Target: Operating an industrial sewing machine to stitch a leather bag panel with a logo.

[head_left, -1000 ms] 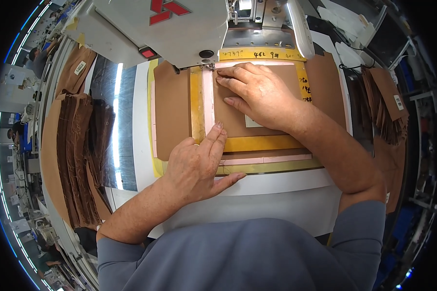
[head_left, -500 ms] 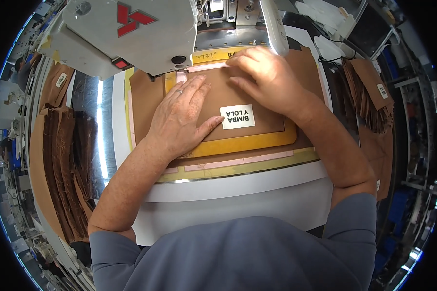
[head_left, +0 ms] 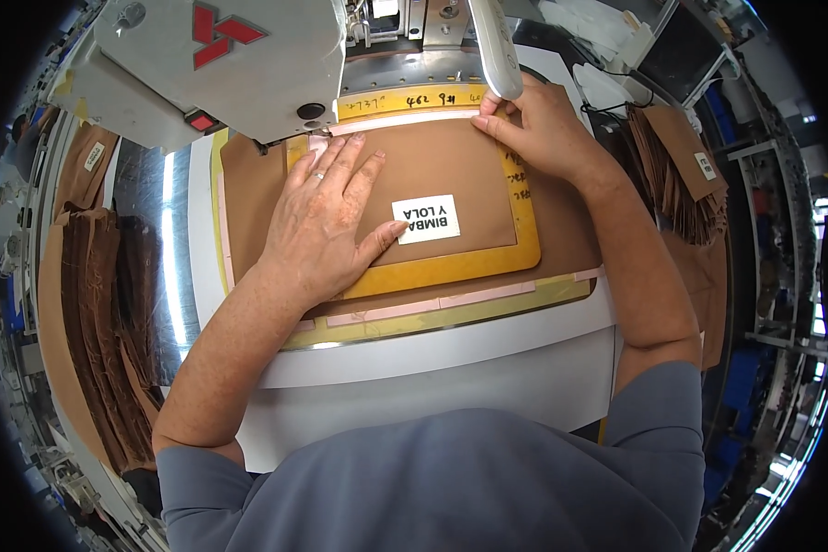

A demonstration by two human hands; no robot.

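A brown leather-like panel (head_left: 432, 166) lies inside a yellow frame (head_left: 451, 268), with a larger brown sheet (head_left: 566, 230) underneath. On the panel sits a pale label (head_left: 440, 228) with dark print. My left hand (head_left: 317, 221) rests flat on the panel's left side, fingers spread, its thumb tip on the label. At the panel's far right corner, my right hand (head_left: 552, 133) pinches the edge between thumb and fingers. A pale strip (head_left: 405, 119) runs along the far edge, between panel and frame.
A grey machine head (head_left: 239, 83) overhangs the work at the far left. Beside it, a white rounded machine part (head_left: 497, 55) reaches down by my right hand. Brown pieces are stacked at left (head_left: 87, 340) and right (head_left: 676, 175). A yellowish base plate (head_left: 414, 322) lies underneath.
My right hand has moved right along the far edge to the panel's corner, uncovering the frame's right side. The left hand stays flat on the panel. The whole view has shifted slightly.
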